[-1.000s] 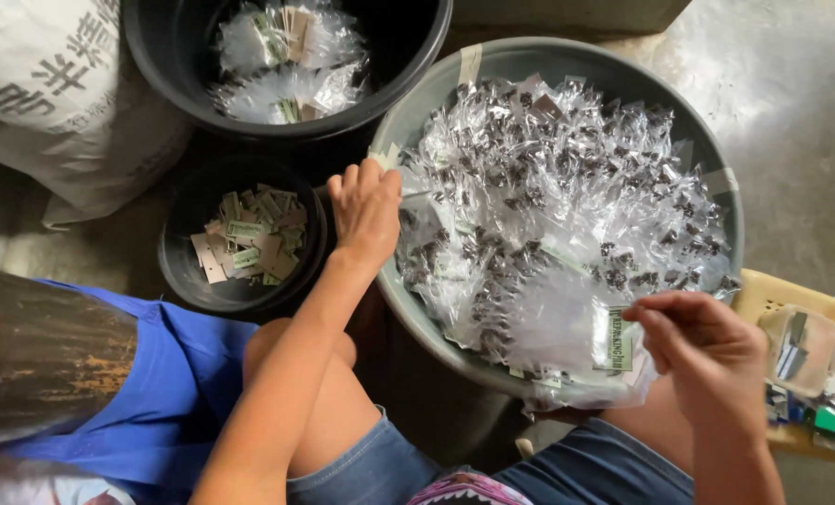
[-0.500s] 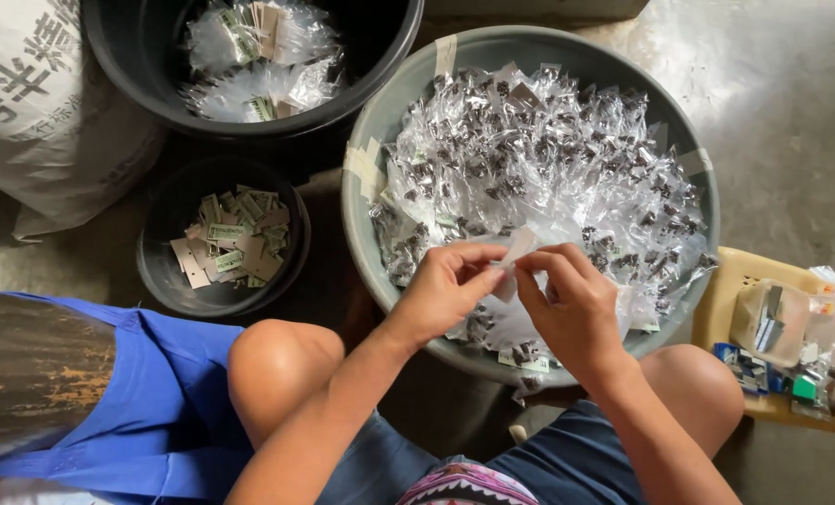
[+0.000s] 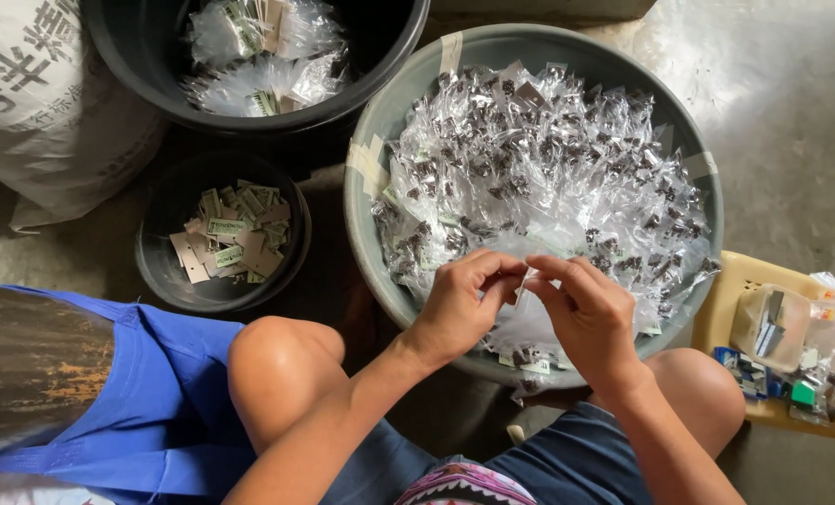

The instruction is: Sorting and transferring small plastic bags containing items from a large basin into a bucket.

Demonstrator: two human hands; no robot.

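Observation:
A large grey basin (image 3: 366, 201) sits in front of my knees, filled with several small clear plastic bags (image 3: 539, 159) holding dark bits. Over its near rim my left hand (image 3: 459, 304) and my right hand (image 3: 590, 313) meet fingertip to fingertip. Both pinch one small clear plastic bag (image 3: 522, 281) between thumbs and fingers. To the left, a small black bowl (image 3: 160, 271) holds several paper label cards (image 3: 230, 238).
A big black tub (image 3: 380, 75) at the top holds packed clear bags with cards. A white printed sack (image 3: 52, 112) lies at the upper left. A yellow stool (image 3: 731, 309) at the right carries a plastic box and small items. Blue cloth (image 3: 155, 393) covers the lower left.
A second ago my left hand reached toward the basin's left rim and my right hand was low at the right. Both came together over the near rim, holding a small bag.

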